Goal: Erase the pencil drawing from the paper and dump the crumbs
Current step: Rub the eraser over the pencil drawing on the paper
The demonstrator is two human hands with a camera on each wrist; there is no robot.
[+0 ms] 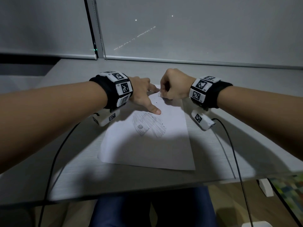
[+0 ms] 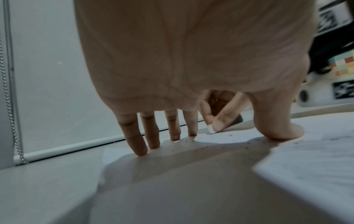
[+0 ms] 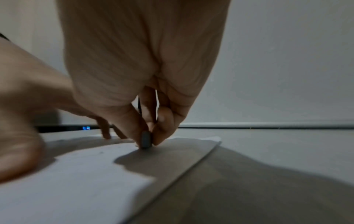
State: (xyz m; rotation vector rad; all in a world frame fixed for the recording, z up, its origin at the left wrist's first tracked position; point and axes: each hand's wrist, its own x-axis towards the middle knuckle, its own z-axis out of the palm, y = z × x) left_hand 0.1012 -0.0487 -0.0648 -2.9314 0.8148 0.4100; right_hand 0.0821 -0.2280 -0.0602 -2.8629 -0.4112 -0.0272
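Note:
A white sheet of paper (image 1: 172, 145) lies on the grey table with a grey pencil scribble (image 1: 148, 126) near its middle. My left hand (image 1: 144, 97) presses the paper's far left part with straight spread fingers (image 2: 140, 145) and thumb. My right hand (image 1: 172, 86) pinches a small eraser (image 3: 146, 140) upright against the paper near the far edge; its white end (image 2: 210, 130) shows in the left wrist view. Dark crumbs (image 2: 191, 145) are scattered on the paper around my left fingertips.
The grey table (image 1: 229, 145) runs to a window with a lowered blind (image 1: 180, 30) and a bead chain (image 2: 9, 106). Black cables (image 1: 236, 161) trail from both wrist cameras over the table's near edge. A white block (image 1: 266, 188) lies on the floor at right.

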